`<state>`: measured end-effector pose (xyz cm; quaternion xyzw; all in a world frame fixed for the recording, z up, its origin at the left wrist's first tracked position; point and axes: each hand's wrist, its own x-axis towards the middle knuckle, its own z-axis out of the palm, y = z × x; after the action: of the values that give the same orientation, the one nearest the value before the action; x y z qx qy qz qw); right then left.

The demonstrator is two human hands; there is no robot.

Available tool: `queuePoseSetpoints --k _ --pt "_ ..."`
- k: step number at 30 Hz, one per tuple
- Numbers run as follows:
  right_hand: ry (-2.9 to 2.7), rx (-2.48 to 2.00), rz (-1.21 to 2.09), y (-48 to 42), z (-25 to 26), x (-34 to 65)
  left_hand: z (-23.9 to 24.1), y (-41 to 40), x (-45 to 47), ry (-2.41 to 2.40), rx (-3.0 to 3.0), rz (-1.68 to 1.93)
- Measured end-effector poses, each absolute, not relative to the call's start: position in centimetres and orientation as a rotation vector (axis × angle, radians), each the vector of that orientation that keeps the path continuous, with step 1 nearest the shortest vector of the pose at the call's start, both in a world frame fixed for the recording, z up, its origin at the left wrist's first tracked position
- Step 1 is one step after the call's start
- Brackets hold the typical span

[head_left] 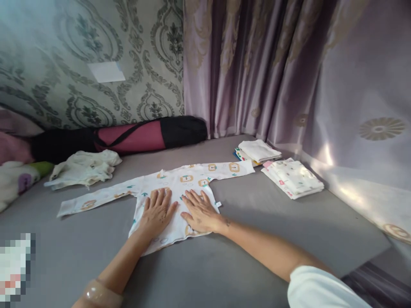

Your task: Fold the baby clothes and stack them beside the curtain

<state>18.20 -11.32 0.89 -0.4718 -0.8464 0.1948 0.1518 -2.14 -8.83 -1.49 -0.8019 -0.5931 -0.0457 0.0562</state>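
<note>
A small white long-sleeved shirt (180,179) with orange and green prints lies spread flat on the grey bed sheet (224,265), sleeves stretched out to left and right. My left hand (157,211) lies open, palm down, on the shirt's body. Beside it, my right hand (201,211) also rests flat on the shirt with fingers spread. Neither hand holds anything.
A crumpled white garment (85,169) lies at the left. Two stacks of folded clothes (293,177) (257,152) sit at the right near the purple curtain (289,68). A black and maroon rolled bag (128,137) lies against the patterned wall. Pillows (16,171) are at the far left.
</note>
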Motion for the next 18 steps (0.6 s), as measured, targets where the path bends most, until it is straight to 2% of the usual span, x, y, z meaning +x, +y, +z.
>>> queuePoseSetpoints --k 4,6,11,15,18 --pt "-2.067 -1.309 0.86 -8.3 2.0 21.7 1.0 -8.4 -1.4 -1.789 -2.477 -0.082" --pt "-1.751 -1.449 0.772 -6.5 3.1 25.6 2.6 -7.8 -0.8 -1.84 -2.497 -0.06" --pt "-1.35 -2.227 0.09 -3.8 5.3 36.7 4.0 -4.6 1.7 -2.017 -2.44 -0.231" --pt "-1.283 -2.565 0.086 -3.1 4.8 40.4 2.1 -1.4 5.4 -1.777 -2.658 -0.486" --pt "-1.257 -2.614 0.126 -2.6 3.8 40.4 0.6 0.6 8.6 -1.615 -2.742 -0.627"
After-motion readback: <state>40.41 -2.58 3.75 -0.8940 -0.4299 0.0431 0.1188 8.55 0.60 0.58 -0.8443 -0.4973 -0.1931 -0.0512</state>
